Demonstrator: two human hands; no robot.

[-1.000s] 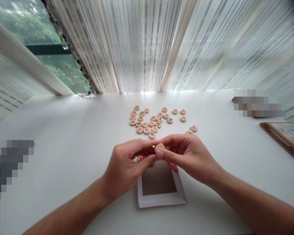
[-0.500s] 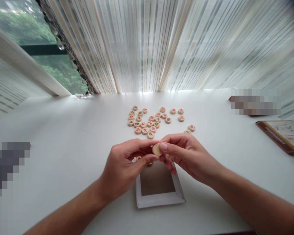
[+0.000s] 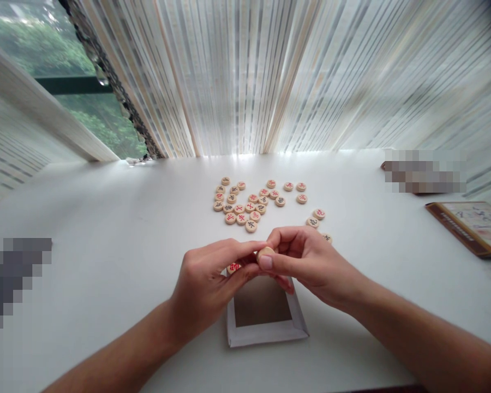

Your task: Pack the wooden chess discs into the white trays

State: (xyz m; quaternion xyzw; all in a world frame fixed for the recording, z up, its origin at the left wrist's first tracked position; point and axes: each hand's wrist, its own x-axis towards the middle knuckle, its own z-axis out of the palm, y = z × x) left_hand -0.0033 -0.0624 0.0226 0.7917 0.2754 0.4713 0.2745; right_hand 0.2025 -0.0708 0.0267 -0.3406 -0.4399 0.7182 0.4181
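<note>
Over the shallow white box (image 3: 265, 334), a round wooden Chinese chess piece (image 3: 264, 252) is pinched between thumb and finger of my right hand (image 3: 311, 259), its blank side showing. My left hand (image 3: 208, 273) is closed too, with its thumb and forefinger tips meeting at the left edge of that same piece. Behind my left fingers, a red-marked piece (image 3: 233, 268) shows in part at the box's far left corner. The box's brown inner floor is visible at the near end; my hands hide its far end.
Several loose Chinese chess pieces (image 3: 240, 219) with red or black characters lie face up beyond my hands. A few more pieces (image 3: 312, 222) lie right of them. A flat brown-edged box (image 3: 470, 229) sits at the right. Striped curtains (image 3: 229, 82) hang behind the white table (image 3: 106, 229).
The piece in my fingers has tilted and shifted slightly, with my right thumb covering more of it. More of the red-marked piece behind my left hand shows.
</note>
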